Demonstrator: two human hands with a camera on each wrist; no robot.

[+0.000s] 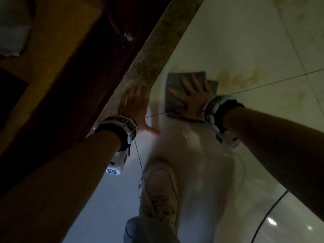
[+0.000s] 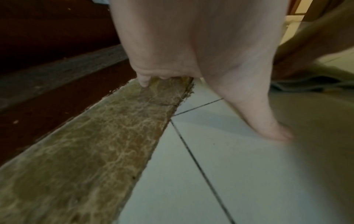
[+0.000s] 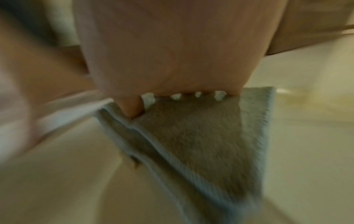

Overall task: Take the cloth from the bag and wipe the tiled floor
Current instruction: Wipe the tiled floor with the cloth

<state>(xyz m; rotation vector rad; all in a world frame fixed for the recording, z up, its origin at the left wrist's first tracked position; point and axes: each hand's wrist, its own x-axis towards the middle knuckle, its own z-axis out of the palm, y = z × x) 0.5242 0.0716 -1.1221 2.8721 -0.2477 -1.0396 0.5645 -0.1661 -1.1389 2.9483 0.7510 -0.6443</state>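
Observation:
A folded grey cloth (image 1: 175,85) (image 3: 191,136) lies flat on the pale tiled floor (image 1: 245,41). My right hand (image 1: 190,95) (image 3: 172,53) presses down on it with fingers spread and straight. To its left, my left hand (image 1: 135,104) (image 2: 182,45) rests flat, fingers on the mottled stone strip (image 1: 152,64) (image 2: 86,151) and thumb on the tile. It holds nothing. The cloth (image 2: 306,84) shows at the right edge of the left wrist view. No bag is in view.
A yellowish stain (image 1: 242,78) marks the tile just right of the cloth. Dark wooden furniture (image 1: 70,76) runs along the left beyond the stone strip. My white shoe (image 1: 159,190) stands on the tile below the hands. Wet glints (image 1: 189,135) show near the right wrist.

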